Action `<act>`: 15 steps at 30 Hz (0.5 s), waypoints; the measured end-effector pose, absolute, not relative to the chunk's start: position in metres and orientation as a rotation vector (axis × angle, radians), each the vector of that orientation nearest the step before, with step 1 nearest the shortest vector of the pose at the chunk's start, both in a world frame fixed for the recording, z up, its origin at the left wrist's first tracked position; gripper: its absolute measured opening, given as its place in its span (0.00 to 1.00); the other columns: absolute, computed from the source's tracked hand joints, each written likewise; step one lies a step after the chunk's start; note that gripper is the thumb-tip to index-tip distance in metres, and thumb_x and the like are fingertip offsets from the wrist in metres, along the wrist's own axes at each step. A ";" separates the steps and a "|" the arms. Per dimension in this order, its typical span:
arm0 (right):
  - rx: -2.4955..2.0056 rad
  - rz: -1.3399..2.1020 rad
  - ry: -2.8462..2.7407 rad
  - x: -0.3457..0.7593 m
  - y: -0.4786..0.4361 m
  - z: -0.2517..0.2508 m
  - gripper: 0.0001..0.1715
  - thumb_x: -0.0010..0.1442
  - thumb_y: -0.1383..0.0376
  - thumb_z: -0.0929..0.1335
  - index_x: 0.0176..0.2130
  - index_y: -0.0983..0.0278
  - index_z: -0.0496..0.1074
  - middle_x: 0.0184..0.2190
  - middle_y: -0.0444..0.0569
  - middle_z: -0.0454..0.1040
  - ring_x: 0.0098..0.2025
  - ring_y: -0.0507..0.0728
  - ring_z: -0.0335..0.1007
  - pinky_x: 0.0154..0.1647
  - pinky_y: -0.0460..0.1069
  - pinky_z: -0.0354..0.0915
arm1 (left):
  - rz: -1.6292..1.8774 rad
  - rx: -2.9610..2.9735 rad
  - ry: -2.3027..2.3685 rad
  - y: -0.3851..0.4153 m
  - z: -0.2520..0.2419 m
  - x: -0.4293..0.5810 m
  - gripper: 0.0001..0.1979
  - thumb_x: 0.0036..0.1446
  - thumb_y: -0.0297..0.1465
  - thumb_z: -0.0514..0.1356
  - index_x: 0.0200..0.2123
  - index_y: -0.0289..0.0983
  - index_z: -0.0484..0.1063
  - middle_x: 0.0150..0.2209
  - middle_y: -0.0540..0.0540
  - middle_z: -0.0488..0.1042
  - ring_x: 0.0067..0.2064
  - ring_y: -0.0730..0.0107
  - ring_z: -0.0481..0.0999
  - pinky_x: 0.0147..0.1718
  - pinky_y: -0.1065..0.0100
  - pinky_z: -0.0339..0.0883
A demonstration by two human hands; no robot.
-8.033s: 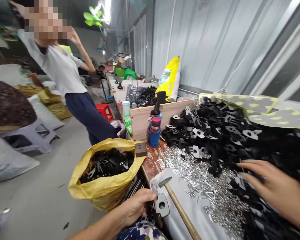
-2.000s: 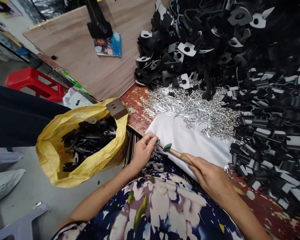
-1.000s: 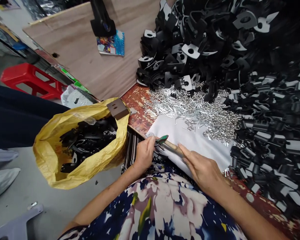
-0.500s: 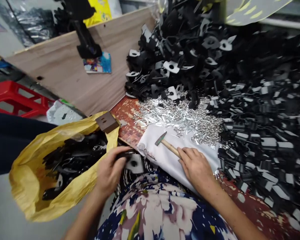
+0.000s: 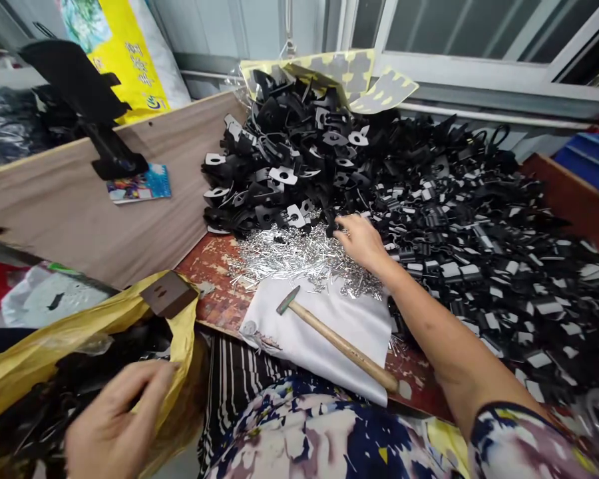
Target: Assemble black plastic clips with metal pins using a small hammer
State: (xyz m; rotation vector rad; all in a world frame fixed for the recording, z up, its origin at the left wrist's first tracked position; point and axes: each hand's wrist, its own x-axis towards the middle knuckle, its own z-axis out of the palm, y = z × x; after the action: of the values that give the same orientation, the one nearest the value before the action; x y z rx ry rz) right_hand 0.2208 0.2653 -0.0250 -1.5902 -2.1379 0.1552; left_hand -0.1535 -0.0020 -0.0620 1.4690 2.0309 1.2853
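Observation:
My left hand [image 5: 122,419] is above the yellow bag [image 5: 192,319], somewhat blurred. Its fingers are loosely bent, the thumb stands apart, and nothing shows between them. Black plastic parts [image 5: 74,372] fill the bag beneath. My right hand [image 5: 362,243] reaches to the heap's front edge, fingertips closed on a black plastic piece [image 5: 331,225]. Just below that hand spread loose silver pins [image 5: 294,256]. A hammer [image 5: 337,340] with a wooden handle lies on the white cloth [image 5: 274,326], touched by neither hand.
Behind stands a large heap of black parts [image 5: 289,146], some with white faces. Small black clips [image 5: 479,246] cover the right side. A wooden board [image 5: 54,206] carrying a black holder [image 5: 97,113] borders the left. A brown block [image 5: 168,294] rests on the bag's rim.
My right hand has let go of the hammer and moved forward to the heap. My left hand has moved left over the bag, and the black-and-white part is gone from it. The view has shifted.

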 end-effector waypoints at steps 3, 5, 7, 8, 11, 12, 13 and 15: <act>-1.643 0.096 -2.075 0.220 0.319 -0.025 0.19 0.59 0.65 0.74 0.50 0.66 0.78 0.52 0.60 0.75 0.55 0.67 0.69 0.56 0.61 0.65 | 1.212 1.430 1.770 0.007 -0.065 -0.114 0.15 0.60 0.45 0.64 0.29 0.41 0.79 0.34 0.46 0.79 0.38 0.58 0.76 0.43 0.64 0.69; -1.601 0.111 -2.099 0.217 0.326 -0.029 0.13 0.56 0.65 0.76 0.43 0.65 0.79 0.46 0.56 0.78 0.49 0.65 0.71 0.53 0.59 0.67 | 1.093 1.379 1.586 0.014 -0.064 -0.097 0.17 0.61 0.46 0.64 0.28 0.40 0.79 0.32 0.45 0.78 0.36 0.59 0.75 0.38 0.66 0.67; -1.517 0.105 -2.129 0.213 0.311 -0.034 0.10 0.57 0.66 0.76 0.41 0.63 0.78 0.41 0.51 0.79 0.45 0.61 0.71 0.49 0.56 0.67 | 1.002 1.248 1.447 0.023 -0.063 -0.088 0.17 0.60 0.47 0.65 0.30 0.39 0.80 0.30 0.45 0.77 0.36 0.60 0.75 0.36 0.66 0.67; -1.465 0.106 -2.149 0.211 0.298 -0.037 0.09 0.58 0.67 0.75 0.42 0.62 0.78 0.41 0.49 0.79 0.45 0.60 0.71 0.48 0.55 0.67 | 0.985 1.161 1.385 0.029 -0.062 -0.084 0.17 0.59 0.47 0.66 0.33 0.39 0.80 0.31 0.45 0.78 0.36 0.61 0.74 0.37 0.66 0.67; -1.199 0.045 -2.278 0.206 0.247 -0.043 0.07 0.65 0.68 0.70 0.43 0.59 0.77 0.40 0.46 0.79 0.45 0.58 0.70 0.45 0.52 0.66 | 1.035 0.891 1.194 0.050 -0.057 -0.068 0.20 0.57 0.45 0.69 0.49 0.40 0.79 0.37 0.44 0.79 0.34 0.65 0.74 0.38 0.66 0.69; -1.080 -0.025 -2.326 0.205 0.229 -0.045 0.07 0.67 0.68 0.69 0.42 0.58 0.77 0.40 0.46 0.79 0.45 0.58 0.70 0.45 0.53 0.66 | 1.054 0.824 1.125 0.059 -0.054 -0.061 0.24 0.56 0.44 0.70 0.53 0.41 0.77 0.40 0.44 0.79 0.34 0.66 0.74 0.38 0.65 0.70; -0.965 -0.117 -2.368 0.204 0.211 -0.047 0.09 0.68 0.68 0.67 0.41 0.58 0.77 0.40 0.46 0.80 0.45 0.58 0.70 0.44 0.53 0.66 | 1.064 0.771 1.065 0.066 -0.052 -0.053 0.27 0.55 0.43 0.71 0.56 0.42 0.75 0.43 0.43 0.78 0.35 0.66 0.74 0.37 0.65 0.71; -0.782 -0.314 -2.416 0.202 0.176 -0.053 0.11 0.70 0.67 0.65 0.40 0.57 0.77 0.41 0.46 0.80 0.45 0.58 0.70 0.45 0.54 0.66 | 1.058 0.710 0.989 0.080 -0.049 -0.036 0.32 0.51 0.43 0.74 0.58 0.43 0.75 0.48 0.41 0.77 0.38 0.63 0.75 0.36 0.64 0.73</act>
State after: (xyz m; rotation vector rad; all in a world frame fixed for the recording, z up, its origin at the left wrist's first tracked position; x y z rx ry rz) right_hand 0.2024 0.1762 -0.0533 -0.7818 -2.4160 -0.3143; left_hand -0.0360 0.0796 -0.0489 0.7101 0.9885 1.0582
